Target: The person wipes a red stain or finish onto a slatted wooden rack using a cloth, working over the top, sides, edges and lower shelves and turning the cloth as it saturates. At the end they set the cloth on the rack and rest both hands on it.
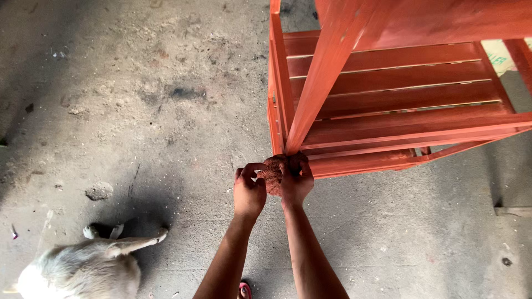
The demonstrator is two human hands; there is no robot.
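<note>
Both hands grip a reddish pad (273, 173) at the rack (399, 105) leg's foot. Left hand (249, 192) pinches its edge; right hand (296, 181) clamps it. A dog (83, 268) lies nearby.

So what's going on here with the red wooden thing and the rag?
A person is standing over a red-stained slatted wooden frame on a dusty concrete floor. Both hands grip a reddish-brown rag at the foot of one slanting leg: the left hand pinches one end, and the right hand presses the rest against the wood. A pale animal lies on the floor to the left.
</note>
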